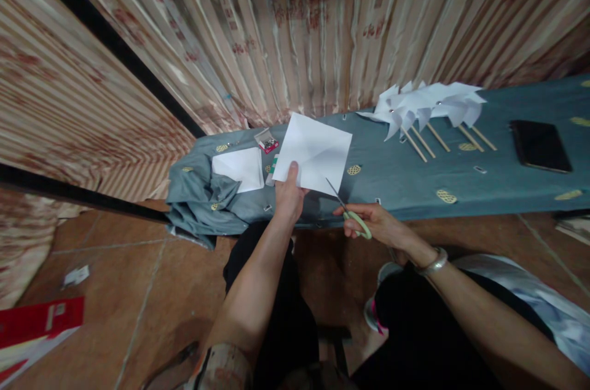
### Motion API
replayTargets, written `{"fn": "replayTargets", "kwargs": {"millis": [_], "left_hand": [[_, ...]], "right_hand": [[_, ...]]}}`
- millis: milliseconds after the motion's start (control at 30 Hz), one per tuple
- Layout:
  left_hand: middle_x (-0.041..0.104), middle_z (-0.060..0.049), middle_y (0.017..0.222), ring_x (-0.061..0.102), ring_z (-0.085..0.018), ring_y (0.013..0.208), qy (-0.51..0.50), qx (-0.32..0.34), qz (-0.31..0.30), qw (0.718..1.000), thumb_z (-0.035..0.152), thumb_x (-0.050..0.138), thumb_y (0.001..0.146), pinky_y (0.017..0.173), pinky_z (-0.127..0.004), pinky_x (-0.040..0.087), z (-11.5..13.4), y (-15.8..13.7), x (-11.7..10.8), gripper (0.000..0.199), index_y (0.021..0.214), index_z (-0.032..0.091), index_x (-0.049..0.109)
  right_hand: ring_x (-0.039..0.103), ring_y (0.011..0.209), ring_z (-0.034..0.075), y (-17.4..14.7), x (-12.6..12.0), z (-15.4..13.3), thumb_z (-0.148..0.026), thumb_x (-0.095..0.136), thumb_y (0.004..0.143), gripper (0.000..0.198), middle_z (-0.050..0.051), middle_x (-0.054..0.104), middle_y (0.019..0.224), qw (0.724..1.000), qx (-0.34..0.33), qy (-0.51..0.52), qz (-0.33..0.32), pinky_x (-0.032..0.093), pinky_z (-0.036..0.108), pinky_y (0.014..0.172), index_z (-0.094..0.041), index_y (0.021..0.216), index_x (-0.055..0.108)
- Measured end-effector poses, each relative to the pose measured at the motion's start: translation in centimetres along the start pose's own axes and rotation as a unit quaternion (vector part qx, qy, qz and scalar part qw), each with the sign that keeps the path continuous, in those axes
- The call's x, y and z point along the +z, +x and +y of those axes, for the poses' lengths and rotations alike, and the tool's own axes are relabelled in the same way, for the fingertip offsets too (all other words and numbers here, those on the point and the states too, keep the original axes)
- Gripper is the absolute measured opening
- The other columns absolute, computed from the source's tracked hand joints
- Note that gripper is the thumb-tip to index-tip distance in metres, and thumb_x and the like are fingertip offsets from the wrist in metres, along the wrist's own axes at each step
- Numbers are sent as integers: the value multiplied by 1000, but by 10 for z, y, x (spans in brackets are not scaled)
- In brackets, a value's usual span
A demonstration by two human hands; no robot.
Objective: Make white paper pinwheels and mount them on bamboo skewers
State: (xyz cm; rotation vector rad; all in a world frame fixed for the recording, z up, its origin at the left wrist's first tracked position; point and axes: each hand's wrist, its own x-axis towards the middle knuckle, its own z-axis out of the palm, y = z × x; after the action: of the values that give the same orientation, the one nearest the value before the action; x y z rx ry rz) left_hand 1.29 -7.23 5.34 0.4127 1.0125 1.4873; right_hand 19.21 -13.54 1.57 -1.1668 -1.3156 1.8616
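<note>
A white sheet of paper [318,147] is held up at the centre of the frame, its lower left edge pinched in the left hand [289,196], thumb laid on top and fingers tucked beneath. And to the sheet's lower right corner the scissors [358,225] are brought, their pale green handles gripped in the fingers of the right hand [378,223]; whether paper is caught between the blades cannot be told. Left of centre, a stack of paper [238,169] is seen, partly covered by a fold of the blue-grey cloth [405,187] that is spread over the worktop and printed with yellow pineapples. Just beside it, a small box [266,142] is filled with metal pins, any lettering on its red side too small to be read. At the upper right, paper pinwheels [433,104] are laid overlapping, their sticks pointed down and right, with a black device [540,145] placed farther right. Down at the lower left, a pale label is carried by a red packet [43,314] on the floor, its print too blurred to be made out.
</note>
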Motion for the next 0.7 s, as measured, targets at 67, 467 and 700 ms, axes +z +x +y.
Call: {"fn": "replayTargets", "kwargs": {"millis": [67,467,700], "left_hand": [[71,-9,115,71,-17,93,0,-2,3,1000,21,60,89,85,-30,57,0,0,0,37,126,22,59],[69,-9,120,70,-18,93,31,-15,-1,999,24,65,86,78,-28,58,-6,-3,1,46,131,23,57],[70,-8,119,70,-18,95,40,-17,6,999,26,67,85,80,-28,57,-6,-4,2,48,132,25,56]], "right_hand": [[56,56,9,0,0,0,-56,77,67,57,0,65,65,1000,-2,1,-2,45,23,54,-14,105,68],[58,60,10,-1,0,-4,-58,76,67,58,1,66,69,1000,-11,-8,13,47,24,57,-15,105,66],[57,58,10,0,1,-3,-58,75,67,56,0,66,67,1000,-15,-14,20,46,24,54,-15,103,66]]}}
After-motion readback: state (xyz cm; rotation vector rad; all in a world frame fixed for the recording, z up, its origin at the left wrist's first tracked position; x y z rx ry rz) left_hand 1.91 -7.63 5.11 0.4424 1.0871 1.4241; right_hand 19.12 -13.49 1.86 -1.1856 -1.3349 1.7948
